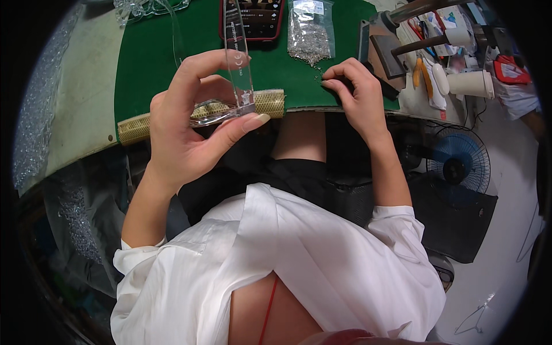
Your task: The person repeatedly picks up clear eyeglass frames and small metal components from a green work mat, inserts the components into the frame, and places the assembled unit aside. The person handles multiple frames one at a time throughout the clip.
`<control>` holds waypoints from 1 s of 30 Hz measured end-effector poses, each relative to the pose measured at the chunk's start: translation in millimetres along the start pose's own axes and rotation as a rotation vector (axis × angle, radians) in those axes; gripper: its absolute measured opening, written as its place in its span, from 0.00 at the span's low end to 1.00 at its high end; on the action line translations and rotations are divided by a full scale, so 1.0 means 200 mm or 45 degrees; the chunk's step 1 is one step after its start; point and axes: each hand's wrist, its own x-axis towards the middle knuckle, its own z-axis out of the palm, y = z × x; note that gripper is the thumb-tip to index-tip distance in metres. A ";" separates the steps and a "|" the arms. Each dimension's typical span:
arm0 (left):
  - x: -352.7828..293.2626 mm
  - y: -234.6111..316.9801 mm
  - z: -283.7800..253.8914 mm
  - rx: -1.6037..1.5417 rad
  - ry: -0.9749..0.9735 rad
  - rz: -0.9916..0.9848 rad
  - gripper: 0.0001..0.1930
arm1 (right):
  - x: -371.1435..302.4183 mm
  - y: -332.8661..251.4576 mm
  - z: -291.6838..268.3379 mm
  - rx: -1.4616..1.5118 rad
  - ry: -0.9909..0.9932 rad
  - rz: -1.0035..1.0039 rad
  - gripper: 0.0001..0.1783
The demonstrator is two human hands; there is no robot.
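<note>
My left hand is raised above the table's front edge, its fingers and thumb closed round clear plastic glasses. One temple arm stands nearly upright, and the lens part lies partly hidden in the palm. My right hand rests on the green mat with thumb and forefinger pinched together. What sits between those fingertips is too small to make out. Just beside them, tiny silvery metal pieces, perhaps screws, spill from the mouth of a clear plastic bag.
A phone in a red case lies at the back. Clear plastic parts are at the back left. A metal hand press stands at right, near orange-handled pliers and a white cup. A gold mesh-patterned roll lines the front edge. A fan stands below.
</note>
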 end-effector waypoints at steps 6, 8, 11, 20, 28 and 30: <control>0.00 -0.01 0.00 0.002 -0.029 0.010 0.29 | 0.01 0.00 0.00 -0.041 -0.020 -0.079 0.06; 0.00 -0.01 0.00 0.009 -0.029 0.015 0.29 | 0.03 0.00 -0.01 -0.084 -0.067 -0.108 0.07; 0.00 -0.02 0.00 0.013 -0.027 0.022 0.29 | 0.05 0.00 -0.03 -0.104 -0.170 -0.124 0.07; 0.01 -0.03 -0.03 -0.084 0.066 0.080 0.30 | 0.04 0.02 -0.01 -0.297 -0.159 -0.269 0.07; 0.17 0.16 0.21 -0.385 -0.207 -0.150 0.34 | 0.05 -0.20 -0.25 0.505 0.094 -0.510 0.09; 0.21 0.17 0.28 -0.398 -0.264 -0.222 0.35 | 0.06 -0.35 -0.31 0.380 0.149 -0.766 0.11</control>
